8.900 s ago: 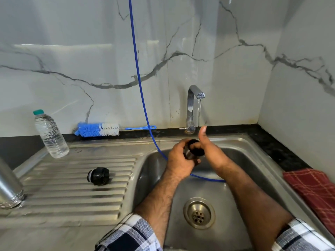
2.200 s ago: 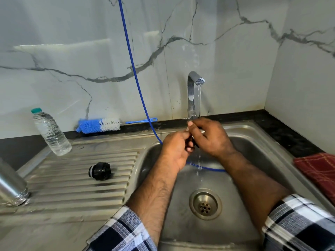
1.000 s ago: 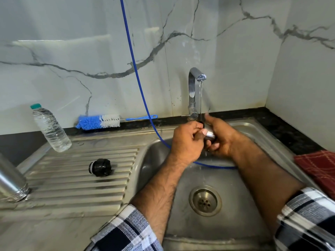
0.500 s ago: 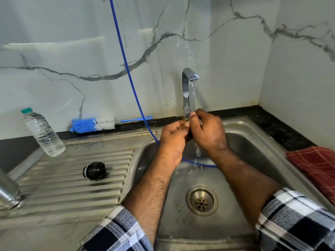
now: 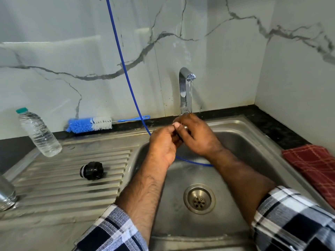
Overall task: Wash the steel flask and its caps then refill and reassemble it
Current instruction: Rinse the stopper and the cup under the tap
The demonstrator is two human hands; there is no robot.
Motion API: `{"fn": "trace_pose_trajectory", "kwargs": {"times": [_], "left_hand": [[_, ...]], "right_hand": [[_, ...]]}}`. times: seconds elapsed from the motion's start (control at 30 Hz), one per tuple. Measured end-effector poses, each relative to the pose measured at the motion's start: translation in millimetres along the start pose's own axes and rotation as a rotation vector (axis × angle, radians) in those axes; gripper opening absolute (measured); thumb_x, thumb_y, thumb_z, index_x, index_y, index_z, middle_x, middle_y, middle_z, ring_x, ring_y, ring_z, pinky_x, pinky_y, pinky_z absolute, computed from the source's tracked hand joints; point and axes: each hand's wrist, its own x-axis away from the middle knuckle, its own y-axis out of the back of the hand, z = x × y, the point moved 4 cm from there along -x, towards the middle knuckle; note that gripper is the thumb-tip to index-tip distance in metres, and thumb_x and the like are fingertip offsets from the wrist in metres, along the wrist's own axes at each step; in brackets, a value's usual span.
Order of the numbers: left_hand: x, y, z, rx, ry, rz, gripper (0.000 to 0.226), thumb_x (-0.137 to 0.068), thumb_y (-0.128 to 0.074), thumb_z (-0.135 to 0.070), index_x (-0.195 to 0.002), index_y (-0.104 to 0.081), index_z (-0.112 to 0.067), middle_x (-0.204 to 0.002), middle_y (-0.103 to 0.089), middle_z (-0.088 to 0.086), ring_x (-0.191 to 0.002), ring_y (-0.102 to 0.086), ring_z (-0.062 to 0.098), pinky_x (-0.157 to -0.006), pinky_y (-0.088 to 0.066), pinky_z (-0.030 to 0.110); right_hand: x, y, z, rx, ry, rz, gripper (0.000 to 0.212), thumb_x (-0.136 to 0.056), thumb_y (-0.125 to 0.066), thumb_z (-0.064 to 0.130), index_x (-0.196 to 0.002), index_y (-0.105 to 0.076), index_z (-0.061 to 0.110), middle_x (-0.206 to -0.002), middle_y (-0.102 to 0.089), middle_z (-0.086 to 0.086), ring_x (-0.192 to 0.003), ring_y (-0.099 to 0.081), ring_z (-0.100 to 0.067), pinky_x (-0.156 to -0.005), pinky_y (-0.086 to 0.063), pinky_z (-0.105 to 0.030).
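both hands [image 5: 164,144] [image 5: 197,136] under the running tap [image 5: 184,87], over the sink [image 5: 235,127].
fingers curled round a small steel cap [image 5: 185,128], mostly hidden. black stopper [image 5: 92,171] lies on drainboard, flask [image 5: 6,193] at left edge.

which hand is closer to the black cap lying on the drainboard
Left. The left hand is over the basin's near-left side, apart from the black cap; the right hand is farther right, under the tap.

Black-and-white checked sleeves [image 5: 116,230] pushed up both bare forearms.
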Motion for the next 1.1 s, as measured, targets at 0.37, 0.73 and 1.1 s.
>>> {"fn": "trace_pose_trajectory", "kwargs": {"times": [0.37,0.73,1.1], "left_hand": [[12,-28,9,-0.767,-0.445,0.321,0.014,-0.100,-0.069,-0.003,-0.107,-0.071,-0.015,-0.088,-0.081,0.001,-0.071,-0.076,0.015,-0.073,-0.063,0.033],[0,-5,5,0.027,0.092,0.054,0.019,-0.104,-0.051,0.001,-0.103,-0.070,0.001,-0.081,-0.077,0.014,-0.065,-0.076,0.021,-0.054,-0.061,0.029],[-6,-3,10,-0.163,-0.087,0.063,0.010,-0.100,-0.063,0.002,-0.100,-0.072,-0.003,-0.092,-0.077,0.016,-0.077,-0.075,0.024,-0.065,-0.062,0.031]], "right_hand": [[12,22,-2,-0.908,-1.202,0.218,0.038,-0.101,-0.044,0.033,-0.074,-0.061,0.013,-0.052,-0.052,-0.006,-0.035,-0.043,-0.016,-0.030,-0.021,-0.011],[-3,10,-1,-0.114,-0.030,-0.062,0.031,-0.101,-0.055,0.034,-0.111,-0.078,0.015,-0.102,-0.070,-0.005,-0.095,-0.068,-0.018,-0.087,-0.054,-0.031],[13,16,-4,-0.853,-1.141,0.154,0.064,-0.106,-0.042,0.066,-0.116,-0.070,0.009,-0.081,-0.071,-0.023,-0.041,-0.044,-0.012,-0.034,-0.028,-0.018]]}}
